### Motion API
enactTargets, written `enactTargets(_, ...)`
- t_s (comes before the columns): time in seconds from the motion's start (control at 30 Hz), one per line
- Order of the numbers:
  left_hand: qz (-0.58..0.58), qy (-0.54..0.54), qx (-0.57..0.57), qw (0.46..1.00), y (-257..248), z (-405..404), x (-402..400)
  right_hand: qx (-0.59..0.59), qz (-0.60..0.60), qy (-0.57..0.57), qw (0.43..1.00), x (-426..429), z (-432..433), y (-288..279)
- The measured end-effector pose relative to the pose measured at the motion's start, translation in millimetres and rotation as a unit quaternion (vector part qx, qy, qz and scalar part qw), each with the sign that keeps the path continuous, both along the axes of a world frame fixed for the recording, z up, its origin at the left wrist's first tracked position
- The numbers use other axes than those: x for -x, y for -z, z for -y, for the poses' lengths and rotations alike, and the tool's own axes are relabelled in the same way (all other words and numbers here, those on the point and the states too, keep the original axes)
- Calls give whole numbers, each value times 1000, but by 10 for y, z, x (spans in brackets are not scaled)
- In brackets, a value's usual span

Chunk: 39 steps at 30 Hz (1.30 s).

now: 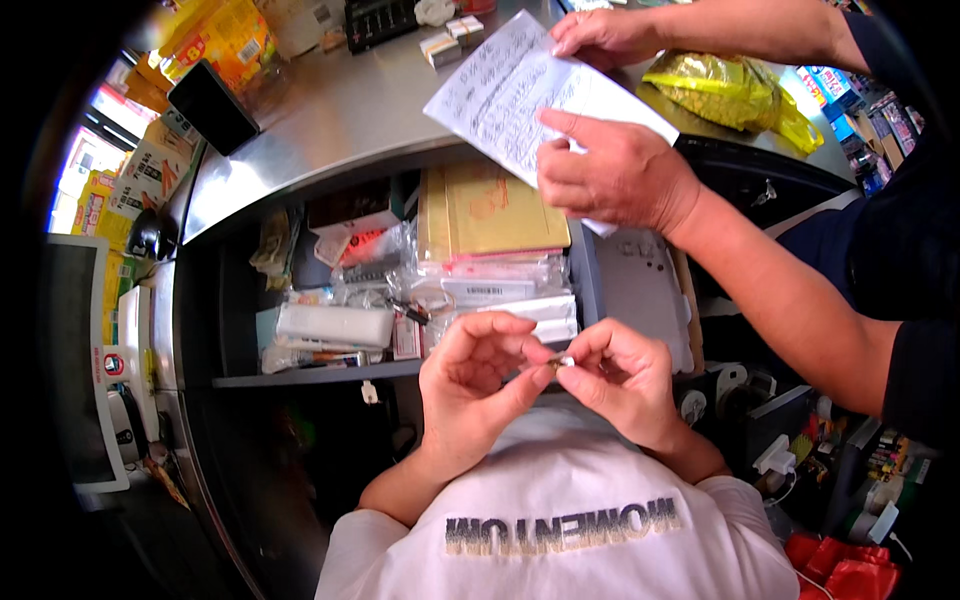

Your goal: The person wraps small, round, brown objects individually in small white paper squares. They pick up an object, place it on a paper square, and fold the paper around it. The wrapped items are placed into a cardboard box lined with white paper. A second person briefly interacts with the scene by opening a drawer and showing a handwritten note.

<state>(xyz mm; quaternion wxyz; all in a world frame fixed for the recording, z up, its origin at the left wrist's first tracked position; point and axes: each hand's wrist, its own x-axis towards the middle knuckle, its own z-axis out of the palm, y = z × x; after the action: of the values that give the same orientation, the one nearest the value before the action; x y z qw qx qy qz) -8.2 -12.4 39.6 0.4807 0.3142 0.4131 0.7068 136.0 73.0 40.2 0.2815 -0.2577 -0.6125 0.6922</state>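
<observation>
Between my fingertips is a small object [559, 363], partly white and partly gold-coloured, too small to identify. The thumb and fingertips of my left hand [480, 379] pinch one side of it. My right hand [626, 379] grips the other side between thumb and forefinger. Both hands are just in front of my shirt, over the near edge of a pulled-out drawer [315, 375]. Inside the drawer lie a white oblong case [334, 324], clear plastic bags [379, 255] and a tan paper folder [491, 214].
Another person's hand [615, 169] and second hand [607, 34] hold a handwritten paper sheet [495, 90] above the metal counter [330, 120]. A filled yellow plastic bag [712, 90] and a dark-screened phone [214, 107] stand on it. A monitor [79, 360] is at left; a key [370, 391] hangs below the drawer front.
</observation>
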Motion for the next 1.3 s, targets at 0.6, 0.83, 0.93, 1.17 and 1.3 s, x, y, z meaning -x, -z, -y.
enactTargets(0.6,-163,-38,-7,986,7,6,-48,-288,39,44,956,23,-102,-95)
enactTargets(0.83,-92,-53,5,994,21,8,-44,-466,25,70,881,65,-121,-130)
enactTargets(0.93,-64,-58,-13,996,37,-34,-19,-537,27,88,839,94,-138,-125)
enactTargets(1.17,-41,-51,-11,998,25,-16,-9,-601,53,103,790,69,-70,-139)
enactTargets(1.3,-44,-33,-8,998,0,2,29,-657,76,106,742,22,-42,-161)
